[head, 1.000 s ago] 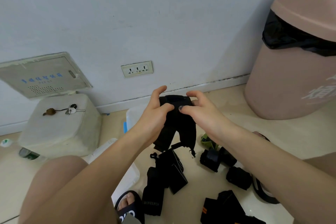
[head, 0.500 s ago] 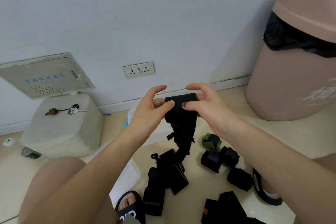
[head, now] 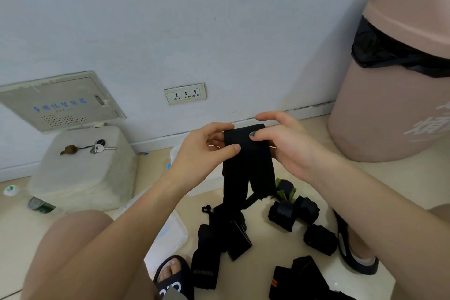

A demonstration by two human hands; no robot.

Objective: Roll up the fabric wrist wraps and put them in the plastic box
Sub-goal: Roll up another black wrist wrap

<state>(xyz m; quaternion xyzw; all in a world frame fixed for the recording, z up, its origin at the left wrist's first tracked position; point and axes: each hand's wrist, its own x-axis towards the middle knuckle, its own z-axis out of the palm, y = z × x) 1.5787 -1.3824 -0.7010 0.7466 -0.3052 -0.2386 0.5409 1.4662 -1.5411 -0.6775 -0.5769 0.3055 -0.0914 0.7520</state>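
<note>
A long black wrist wrap [head: 246, 168] hangs folded over between my hands, its two ends trailing down toward the floor. My left hand [head: 207, 148] pinches its left edge near the top. My right hand [head: 280, 141] pinches the top right, thumb on the front. Below lie several unrolled black wraps [head: 219, 241] and three rolled ones [head: 292, 212]. The clear plastic box [head: 202, 185] stands on the floor behind my left forearm, mostly hidden. Its lid [head: 168, 238] lies by my left knee.
A large pink bin [head: 389, 105] with a black liner stands at the right. A white block [head: 82, 168] with keys on it sits at the left by the wall. My sandalled feet [head: 173, 277] flank the pile, and a bottle [head: 41, 204] lies at far left.
The wrap has been unfolded and lengthened: it was bunched between my hands a second ago and now hangs in two long strips. Both hands moved slightly right and up.
</note>
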